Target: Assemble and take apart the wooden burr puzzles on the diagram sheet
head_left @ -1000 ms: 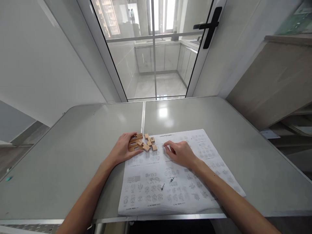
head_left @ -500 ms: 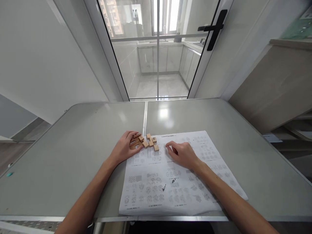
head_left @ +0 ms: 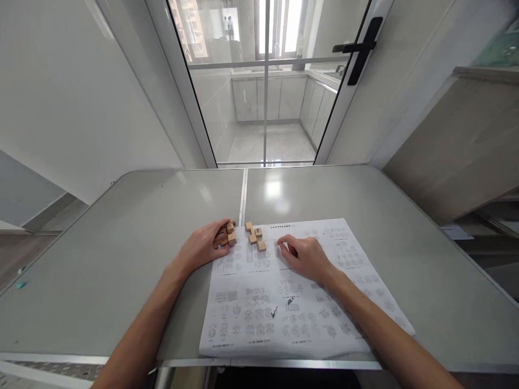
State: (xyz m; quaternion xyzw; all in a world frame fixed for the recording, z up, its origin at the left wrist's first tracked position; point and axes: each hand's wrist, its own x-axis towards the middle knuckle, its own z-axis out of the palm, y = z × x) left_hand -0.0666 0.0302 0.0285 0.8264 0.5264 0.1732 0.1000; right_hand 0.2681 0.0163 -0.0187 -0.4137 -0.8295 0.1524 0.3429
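My left hand [head_left: 205, 242] rests on its side at the upper left edge of a printed sheet [head_left: 259, 281], closed around several small wooden puzzle pieces [head_left: 231, 239]. Part of that bunch is hidden by my fingers. Just right of it, a separate light wooden piece [head_left: 253, 237] made of stepped cubes lies on the sheet, with a dark mark like a 3 on one cube. On the other side of this piece is my right hand [head_left: 304, 256], loosely curled on the paper. Nothing shows between its fingers, and it does not touch the wood.
A grey table [head_left: 121, 243] carries the sheet, which has rows of small line drawings and black smudges. A metal seam [head_left: 244, 197] runs across the tabletop. Behind it stands a glass door with a black handle [head_left: 363, 48]; a shelf unit [head_left: 458, 129] is at the right.
My left hand has drawn slightly left with its wooden pieces, opening a gap to the separate stepped piece. The pieces in it sit closer together. My right hand stays almost still.
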